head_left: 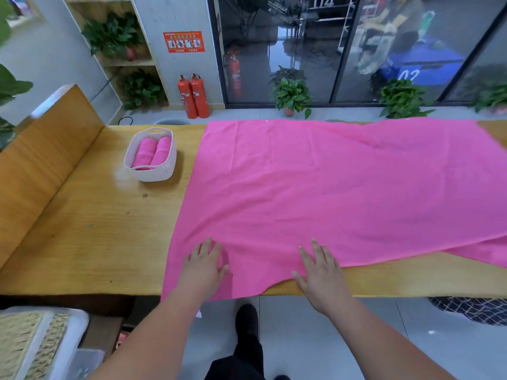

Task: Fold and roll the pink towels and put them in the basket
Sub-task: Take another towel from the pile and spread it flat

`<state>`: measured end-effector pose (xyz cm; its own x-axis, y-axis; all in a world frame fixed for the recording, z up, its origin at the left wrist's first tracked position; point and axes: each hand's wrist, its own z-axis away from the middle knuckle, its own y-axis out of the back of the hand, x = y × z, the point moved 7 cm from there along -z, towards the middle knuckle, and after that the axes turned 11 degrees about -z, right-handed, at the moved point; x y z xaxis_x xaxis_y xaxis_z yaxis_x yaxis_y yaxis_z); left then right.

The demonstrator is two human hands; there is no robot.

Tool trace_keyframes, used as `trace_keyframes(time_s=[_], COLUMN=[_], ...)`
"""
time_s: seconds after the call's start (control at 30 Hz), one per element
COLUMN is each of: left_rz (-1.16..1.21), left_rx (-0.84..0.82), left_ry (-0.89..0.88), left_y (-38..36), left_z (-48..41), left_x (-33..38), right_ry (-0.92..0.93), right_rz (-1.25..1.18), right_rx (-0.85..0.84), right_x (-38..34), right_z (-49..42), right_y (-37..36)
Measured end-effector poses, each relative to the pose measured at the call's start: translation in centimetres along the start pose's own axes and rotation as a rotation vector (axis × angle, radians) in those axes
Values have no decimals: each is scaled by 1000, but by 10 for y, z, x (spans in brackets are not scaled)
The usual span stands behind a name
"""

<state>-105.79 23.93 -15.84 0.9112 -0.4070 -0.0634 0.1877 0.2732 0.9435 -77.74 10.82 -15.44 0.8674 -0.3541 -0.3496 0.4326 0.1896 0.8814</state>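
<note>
1. While two rolled pink towels (153, 153) already lie in the white perforated plastic basket (164, 171) at left, it stands apart on the yellow wooden table (82, 229).
2. The left hand (204, 263) lies flat near the cloth's front edge, fingers straight and close together.
3. The large thin pink towel (315, 187) spreads over the table, one corner overhanging. It seems light and limp, best pinched at the corners.
4. The right hand (319, 272) presses the hem, fingers slightly spread.

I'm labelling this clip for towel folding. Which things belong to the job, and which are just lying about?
Job: spread towel, rolled towels, basket, table, left hand and right hand flat on the towel.
Lying about: fire extinguishers, potted plants, wall sign, checked cloth on the floor.
</note>
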Motion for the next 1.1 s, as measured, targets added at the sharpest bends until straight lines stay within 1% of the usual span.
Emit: trace_keyframes(time_s=[0.23, 0.43, 0.63, 0.8, 0.97, 1.1], left_rz=[-36, -31, -18, -26, 0, -8], left_rx=[48, 67, 46, 33, 21, 14], left_ry=[-237, -388, -493, -585, -655, -701], left_y=[26, 45, 51, 55, 73, 82], left_z=[4, -2, -29, -66, -92, -104], left_x=[117, 206, 286, 365, 448, 496], right_ry=[-81, -169, -245, -319, -388, -433], right_rz=[-43, -72, -120, -122, -89, -89], right_rx=[42, 82, 114, 125, 109, 111], right_x=[61, 124, 183, 245, 317, 359], right_z=[38, 58, 50, 30, 14, 6], right_y=[29, 52, 77, 97, 137, 165])
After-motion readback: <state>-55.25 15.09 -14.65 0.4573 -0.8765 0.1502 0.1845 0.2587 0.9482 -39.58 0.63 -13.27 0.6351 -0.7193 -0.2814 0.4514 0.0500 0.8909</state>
